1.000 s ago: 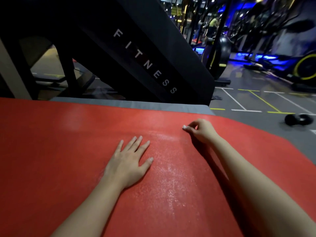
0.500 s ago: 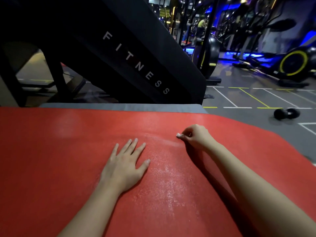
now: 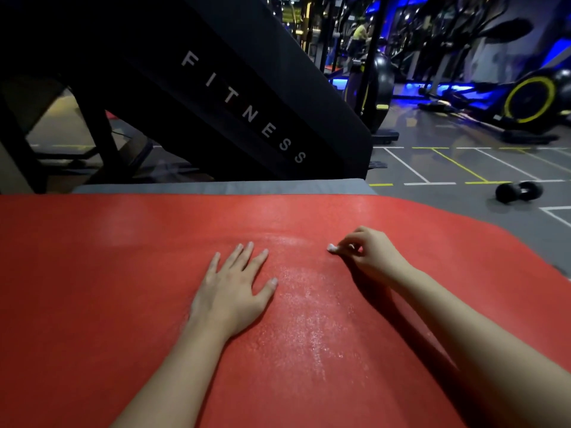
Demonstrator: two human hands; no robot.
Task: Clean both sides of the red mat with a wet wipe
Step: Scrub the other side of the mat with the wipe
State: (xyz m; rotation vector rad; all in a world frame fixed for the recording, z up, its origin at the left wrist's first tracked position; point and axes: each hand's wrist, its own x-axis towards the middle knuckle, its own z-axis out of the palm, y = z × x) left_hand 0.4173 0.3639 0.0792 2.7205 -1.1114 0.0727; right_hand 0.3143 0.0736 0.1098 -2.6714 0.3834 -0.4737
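Note:
The red mat [image 3: 102, 273] lies flat and fills the lower part of the head view. A damp, glistening streak runs down its middle between my arms. My left hand [image 3: 234, 288] rests flat on the mat with its fingers spread. To its right, my right hand [image 3: 370, 251] has its fingers curled and pinches a small white wet wipe [image 3: 332, 248], whose tip touches the mat surface. Most of the wipe is hidden inside the fingers.
A grey mat [image 3: 216, 186] shows beyond the red mat's far edge. Behind it rises a large black machine marked FITNESS [image 3: 244, 106]. A black dumbbell [image 3: 519, 191] lies on the grey floor at the right. Exercise bikes [image 3: 525, 100] stand further back.
My right hand with the wipe has slid a little toward me and leftward on the mat. The left hand stays flat in place. The view has tilted slightly.

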